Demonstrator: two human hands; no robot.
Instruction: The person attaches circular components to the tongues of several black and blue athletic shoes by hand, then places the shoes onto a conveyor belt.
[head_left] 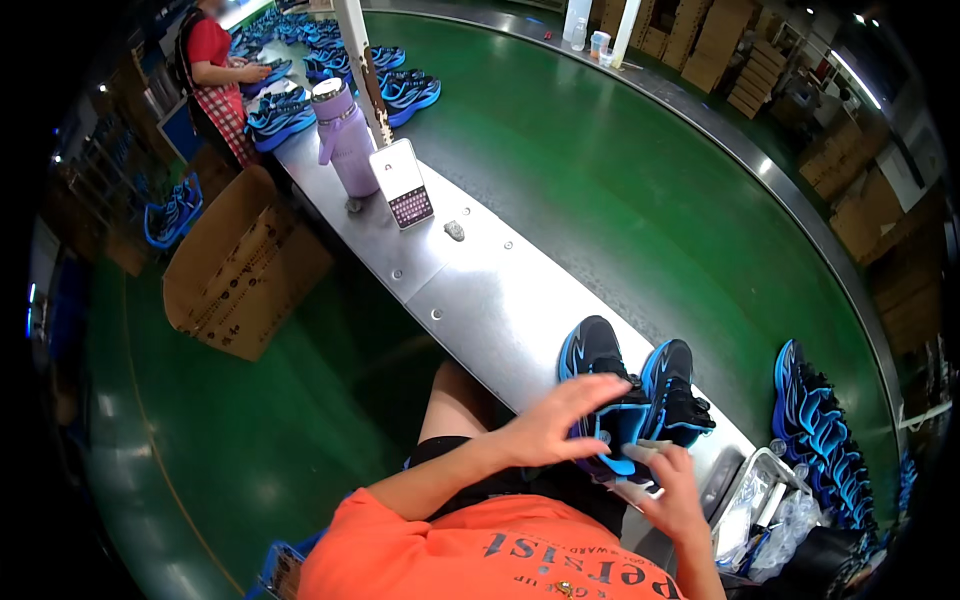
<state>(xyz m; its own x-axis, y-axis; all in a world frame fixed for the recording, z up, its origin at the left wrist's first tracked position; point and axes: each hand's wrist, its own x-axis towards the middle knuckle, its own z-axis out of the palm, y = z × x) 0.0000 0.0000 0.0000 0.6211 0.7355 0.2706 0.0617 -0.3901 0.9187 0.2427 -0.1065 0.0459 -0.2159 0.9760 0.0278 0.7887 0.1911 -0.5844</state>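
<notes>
Two black and blue sneakers stand side by side on the metal ledge in front of me, toes pointing away. My left hand (563, 422) is open over the left sneaker (596, 345), its fingers stretched across the laces and thumb near the collar. Behind that sneaker's heel is my right hand (668, 484), with thumb and fingers apart and pale coverings on some fingertips. I make out nothing held in it. The right sneaker (670, 372) stands just beyond, touched by neither hand. Whether my right fingers touch the left sneaker's heel is hard to tell.
A purple bottle (348, 150) and a propped phone (402, 185) stand farther along the ledge. A green conveyor belt (600, 150) runs beyond, carrying a row of sneakers (822, 430). At right sits a metal tray (738, 510); at left, a cardboard box (235, 275). Another person (210, 75) works far left.
</notes>
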